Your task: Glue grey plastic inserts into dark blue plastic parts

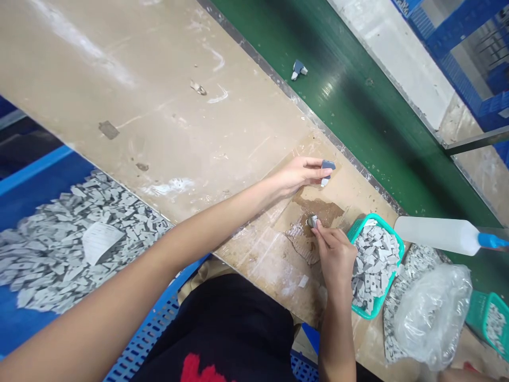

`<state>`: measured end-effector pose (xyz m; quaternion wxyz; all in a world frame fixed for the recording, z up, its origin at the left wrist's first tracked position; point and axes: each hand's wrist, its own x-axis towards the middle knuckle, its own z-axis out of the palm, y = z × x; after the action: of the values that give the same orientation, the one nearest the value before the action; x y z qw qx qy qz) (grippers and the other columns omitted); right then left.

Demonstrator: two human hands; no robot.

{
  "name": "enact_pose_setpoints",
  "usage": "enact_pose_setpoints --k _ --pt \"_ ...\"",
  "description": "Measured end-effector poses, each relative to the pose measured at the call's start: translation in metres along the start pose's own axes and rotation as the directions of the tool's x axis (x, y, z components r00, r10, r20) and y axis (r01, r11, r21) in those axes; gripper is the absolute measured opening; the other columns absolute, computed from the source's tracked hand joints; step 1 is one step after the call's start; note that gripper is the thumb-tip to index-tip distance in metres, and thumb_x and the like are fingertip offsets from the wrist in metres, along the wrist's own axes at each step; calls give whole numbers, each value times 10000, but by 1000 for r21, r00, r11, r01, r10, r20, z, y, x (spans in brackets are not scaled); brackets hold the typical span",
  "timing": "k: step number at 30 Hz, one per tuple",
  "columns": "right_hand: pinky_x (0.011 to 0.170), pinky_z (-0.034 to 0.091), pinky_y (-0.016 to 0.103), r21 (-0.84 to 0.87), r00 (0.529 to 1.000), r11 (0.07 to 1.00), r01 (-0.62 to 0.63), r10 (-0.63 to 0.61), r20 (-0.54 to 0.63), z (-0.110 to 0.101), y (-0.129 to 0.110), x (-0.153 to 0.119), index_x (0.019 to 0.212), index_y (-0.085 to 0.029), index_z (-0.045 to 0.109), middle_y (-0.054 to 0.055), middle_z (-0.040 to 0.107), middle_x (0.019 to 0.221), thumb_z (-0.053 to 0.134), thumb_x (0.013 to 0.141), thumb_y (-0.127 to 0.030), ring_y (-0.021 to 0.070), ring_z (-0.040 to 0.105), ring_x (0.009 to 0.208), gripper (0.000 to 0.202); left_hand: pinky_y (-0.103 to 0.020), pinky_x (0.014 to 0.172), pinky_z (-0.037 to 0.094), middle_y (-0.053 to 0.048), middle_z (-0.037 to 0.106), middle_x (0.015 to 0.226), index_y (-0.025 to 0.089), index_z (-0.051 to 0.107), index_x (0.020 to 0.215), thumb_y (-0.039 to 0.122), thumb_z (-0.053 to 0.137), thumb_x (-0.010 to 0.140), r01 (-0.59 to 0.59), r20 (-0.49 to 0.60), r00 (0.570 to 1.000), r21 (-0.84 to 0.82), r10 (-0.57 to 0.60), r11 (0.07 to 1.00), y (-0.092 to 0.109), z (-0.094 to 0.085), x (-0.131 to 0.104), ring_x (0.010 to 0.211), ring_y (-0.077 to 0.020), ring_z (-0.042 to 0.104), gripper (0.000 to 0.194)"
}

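My left hand (pixel 304 175) reaches over the table and pinches a dark blue-grey part (pixel 328 166) with a white piece at its lower end. Lower down, my right hand (pixel 334 249) has its fingertips closed on a small light grey piece (pixel 314 220), just over a wet brown patch (pixel 328 211) on the tabletop. Right beside that hand is a green basket (pixel 401 241) full of small grey-white pieces (pixel 374 265).
A blue bin (pixel 40 175) of grey pieces stands at left. Behind the table runs a green belt (pixel 338 101) carrying a blue-and-white part (pixel 298 70). To the right are a white bottle (pixel 437 233), a plastic bag (pixel 433 313), another green basket (pixel 479 313) and part of another person's hand (pixel 457 375).
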<state>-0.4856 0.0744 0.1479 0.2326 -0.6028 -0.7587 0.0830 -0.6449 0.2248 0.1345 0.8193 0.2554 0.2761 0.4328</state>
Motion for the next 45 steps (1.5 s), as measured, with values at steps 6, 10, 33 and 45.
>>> enact_pose_setpoints --k 6,10,33,45 --pt "613 520 266 -8 1000 1000 15 -16 -25 1 -1 1 997 -180 763 60 729 789 578 945 -232 153 644 685 198 -305 778 465 -42 664 799 100 729 873 237 868 629 0 25 1000 17 -1 1000 -5 -2 1 742 -111 593 313" --pt "637 526 264 -6 1000 1000 17 -17 -15 2 0 0 1024 -205 756 46 723 789 561 955 -241 149 641 695 211 -282 741 446 -29 648 767 94 728 842 259 881 602 1 52 999 50 -4 999 -5 0 -1 715 -100 576 329" --pt "738 542 365 299 813 941 -160 298 -501 -19 -9 -3 1065 -250 739 58 715 893 638 894 -190 189 660 815 207 -232 706 502 -44 746 819 153 754 831 76 760 683 -68 253 967 404 -40 912 -14 17 -19 734 -125 663 167" --pt "735 550 370 346 845 927 -142 296 -446 -25 -7 -5 1016 -282 757 46 685 877 623 900 -217 192 651 824 189 -268 713 549 -59 736 821 191 781 892 132 781 684 -214 452 889 551 -73 807 -30 28 -31 753 -164 683 216"
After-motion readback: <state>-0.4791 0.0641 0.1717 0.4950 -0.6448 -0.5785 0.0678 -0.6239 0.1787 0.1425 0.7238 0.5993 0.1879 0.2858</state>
